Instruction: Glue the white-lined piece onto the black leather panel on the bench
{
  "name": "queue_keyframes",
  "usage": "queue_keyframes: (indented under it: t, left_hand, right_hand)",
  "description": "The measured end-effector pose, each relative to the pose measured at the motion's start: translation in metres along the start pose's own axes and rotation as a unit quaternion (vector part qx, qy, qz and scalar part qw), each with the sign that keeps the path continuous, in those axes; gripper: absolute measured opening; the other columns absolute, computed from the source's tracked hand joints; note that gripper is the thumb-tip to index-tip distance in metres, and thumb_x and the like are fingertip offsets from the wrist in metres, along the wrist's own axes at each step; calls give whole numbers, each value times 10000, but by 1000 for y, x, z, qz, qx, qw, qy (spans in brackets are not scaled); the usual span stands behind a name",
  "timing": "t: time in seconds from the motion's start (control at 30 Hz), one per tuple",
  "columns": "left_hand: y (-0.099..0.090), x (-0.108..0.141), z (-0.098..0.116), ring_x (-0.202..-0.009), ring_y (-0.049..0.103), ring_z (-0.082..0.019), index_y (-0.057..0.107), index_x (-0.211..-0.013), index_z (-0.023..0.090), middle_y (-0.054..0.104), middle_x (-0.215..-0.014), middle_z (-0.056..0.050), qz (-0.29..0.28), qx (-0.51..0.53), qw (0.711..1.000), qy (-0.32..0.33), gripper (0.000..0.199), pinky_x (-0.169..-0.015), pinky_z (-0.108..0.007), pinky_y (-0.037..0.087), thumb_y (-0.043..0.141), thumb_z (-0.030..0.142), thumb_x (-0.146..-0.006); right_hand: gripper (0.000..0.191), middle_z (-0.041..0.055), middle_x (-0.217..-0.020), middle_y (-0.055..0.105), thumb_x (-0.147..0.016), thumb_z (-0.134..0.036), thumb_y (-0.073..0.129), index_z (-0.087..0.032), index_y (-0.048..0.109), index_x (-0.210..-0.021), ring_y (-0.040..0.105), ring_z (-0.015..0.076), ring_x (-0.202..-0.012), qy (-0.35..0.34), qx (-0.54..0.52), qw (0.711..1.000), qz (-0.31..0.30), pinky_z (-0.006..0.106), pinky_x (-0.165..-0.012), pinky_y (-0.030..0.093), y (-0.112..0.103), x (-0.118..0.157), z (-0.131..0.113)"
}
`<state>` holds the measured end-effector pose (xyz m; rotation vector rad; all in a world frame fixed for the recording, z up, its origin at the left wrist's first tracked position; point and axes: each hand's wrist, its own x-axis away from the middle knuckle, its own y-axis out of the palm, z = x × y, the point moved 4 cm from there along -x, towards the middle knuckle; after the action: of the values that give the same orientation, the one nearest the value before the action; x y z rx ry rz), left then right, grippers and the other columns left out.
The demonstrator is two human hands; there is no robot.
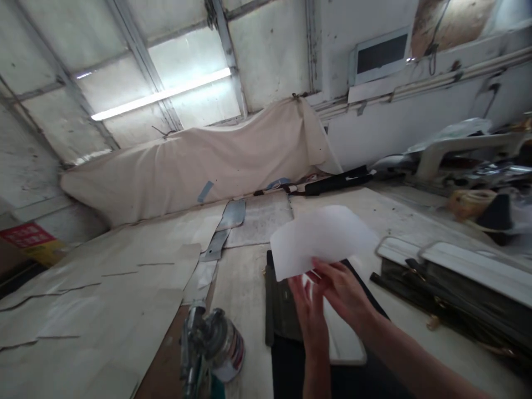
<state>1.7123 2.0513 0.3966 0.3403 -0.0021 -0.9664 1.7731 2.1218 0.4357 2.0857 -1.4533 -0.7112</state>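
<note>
Handling the sheet (322, 238) well, I judge, calls for a light pinch close to its near edge, since it looks thin and would probably crease under a hard squeeze. Spreading the hands wider along that edge should steady the far part, which stands out unsupported and bows. It would be wise to keep it clear of the spray gun (193, 332) and its pot (228, 349), at the near left, in case they mark it. The sheet is raised above the black mat (286, 374), over the dark piece (286, 313) and the white panel (347, 341). The right hand (343, 288) comes in from the lower right, forearm slanting, fingers bent and tips closed on the near edge. The left hand (310, 307) rises almost upright from below, fingers pointing up, tips at the same edge nearer its left corner; whether they grip or merely support it I cannot tell. Both hands are close together, with blur softening the fingers.
</note>
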Motion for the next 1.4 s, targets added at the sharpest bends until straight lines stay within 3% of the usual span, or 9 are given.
queue_keyframes:
  t: [0.17,0.3,0.37,0.43,0.5,0.63,0.93,1.2,1.4]
  left_hand:
    - [-17,-15,52,-844,595,-133,468,-1130,214,604,-996,-46,101,103,989,18,402,-769,-277,474,526,428,-794]
    - [-39,-31,110,-750,556,-86,508,-1011,221,585,-907,-1,149,105,971,152,280,-683,-225,448,556,355,-770]
    - [-49,-34,144,-774,547,-90,500,-1008,212,582,-972,-13,179,84,954,225,273,-708,-242,444,548,334,-769]
    - [-58,-30,176,-747,527,-80,513,-959,189,592,-945,-5,222,55,926,299,235,-715,-231,438,567,283,-751]
    - [-63,-18,201,-779,529,-82,525,-984,182,599,-951,1,247,30,896,369,251,-761,-227,439,566,209,-738]
    - [-68,9,216,-948,543,-125,485,-1180,224,569,-1146,-18,250,-10,882,400,457,-810,-240,458,547,144,-734]
    - [-97,-4,146,-951,563,-70,439,-1251,331,604,-1141,21,214,-41,964,151,509,-777,-123,441,598,342,-768]
    - [-110,-45,32,-985,595,-148,376,-1296,315,575,-1226,-28,31,31,994,-98,634,-834,-250,482,630,399,-722]
    - [-124,-79,-56,-1065,557,-223,582,-1125,134,578,-1207,-126,7,-64,984,-166,525,-919,-320,443,680,293,-634]
  right_hand:
    - [280,73,-909,667,-699,-373,724,-155,673,-867,609,222,-892,85,-50,992,-73,367,-824,489,33,54,13]
    - [348,75,-1006,637,-831,-420,557,-181,596,-1081,616,196,-863,115,104,972,-179,336,-751,502,9,85,27]
    - [295,69,-955,647,-863,-343,493,-173,587,-1084,622,181,-807,105,328,916,-205,313,-719,509,-24,95,46]
    - [281,71,-999,637,-859,-236,447,-170,580,-1098,602,179,-867,50,558,810,-174,300,-774,494,-58,93,62]
    - [392,106,-1190,547,-816,-168,468,-160,512,-1205,501,230,-1078,22,653,746,-132,366,-917,416,-81,82,77]
    - [661,192,-1427,225,-768,-234,582,-77,315,-1352,168,372,-1286,26,717,693,-74,561,-997,214,-86,49,106]
    - [595,200,-1358,340,-700,-73,534,-114,419,-1282,338,389,-1189,80,757,642,-90,520,-918,323,-70,31,151]
    - [641,139,-1252,473,-675,-109,460,-85,362,-1308,559,178,-930,92,656,736,-139,278,-859,425,-119,13,118]
    - [687,106,-1164,540,-685,-197,423,-111,312,-1358,594,154,-810,129,588,790,-118,268,-763,469,-140,14,120]
